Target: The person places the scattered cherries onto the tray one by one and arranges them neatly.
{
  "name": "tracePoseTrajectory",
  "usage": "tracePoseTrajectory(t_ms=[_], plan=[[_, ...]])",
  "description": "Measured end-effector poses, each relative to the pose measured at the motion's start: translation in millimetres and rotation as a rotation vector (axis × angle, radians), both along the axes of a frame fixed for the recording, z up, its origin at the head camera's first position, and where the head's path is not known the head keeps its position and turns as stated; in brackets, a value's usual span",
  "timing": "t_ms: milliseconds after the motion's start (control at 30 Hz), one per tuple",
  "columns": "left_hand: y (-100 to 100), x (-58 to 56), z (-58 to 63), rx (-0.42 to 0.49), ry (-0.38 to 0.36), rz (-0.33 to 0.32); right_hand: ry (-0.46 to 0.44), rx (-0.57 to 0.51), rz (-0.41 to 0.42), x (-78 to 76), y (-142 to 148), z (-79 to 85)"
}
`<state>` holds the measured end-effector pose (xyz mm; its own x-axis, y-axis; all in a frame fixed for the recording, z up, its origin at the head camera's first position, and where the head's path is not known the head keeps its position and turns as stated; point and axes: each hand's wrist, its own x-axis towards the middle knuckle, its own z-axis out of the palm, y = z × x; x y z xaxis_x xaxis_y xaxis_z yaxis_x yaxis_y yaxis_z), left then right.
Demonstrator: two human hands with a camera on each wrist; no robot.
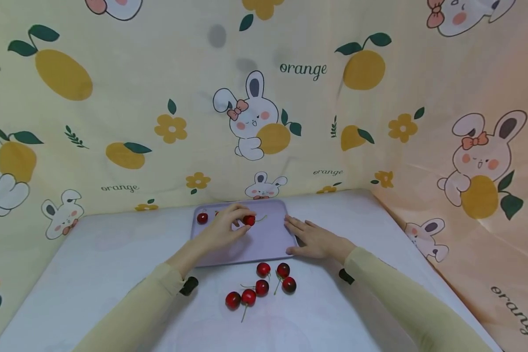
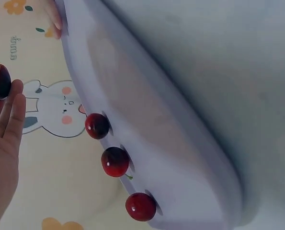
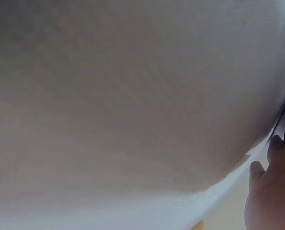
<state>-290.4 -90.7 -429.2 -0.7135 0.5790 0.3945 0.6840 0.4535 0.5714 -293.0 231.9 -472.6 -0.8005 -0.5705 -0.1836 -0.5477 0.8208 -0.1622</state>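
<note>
Over the lilac tray [image 1: 264, 247], my left hand [image 1: 222, 226] pinches a dark red cherry [image 1: 249, 220] between thumb and fingertips, its green stem pointing right. The left wrist view shows this held cherry [image 2: 0, 83] at the left edge, raised above the tray. Three cherries lie in a row along the tray's far side there: one nearest the corner [image 2: 141, 207], a middle one [image 2: 115, 162] and another [image 2: 97, 126]. In the head view my left hand covers most of that row. My right hand [image 1: 314, 239] lies with extended fingers against the tray's right edge.
In front of the tray, several cherries with stems sit on the white table [image 1: 127, 274], among them a left one [image 1: 233, 300] and a right one [image 1: 289, 285]. A cream cloth [image 1: 193, 88] printed with rabbits and oranges hangs behind the table and along its right side.
</note>
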Motion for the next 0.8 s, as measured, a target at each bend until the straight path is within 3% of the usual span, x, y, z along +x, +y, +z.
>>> tracePoseTrajectory(t_ms=[267,800], plan=[[2.5,-23.8,-2.2,-0.007,0.006,0.021,-0.005,-0.012,-0.004,-0.4,-2.6,0.6],[11.6,-56.3,-6.7,-0.139,-0.101,0.078,-0.004,-0.005,-0.003,2.0,-3.2,2.4]])
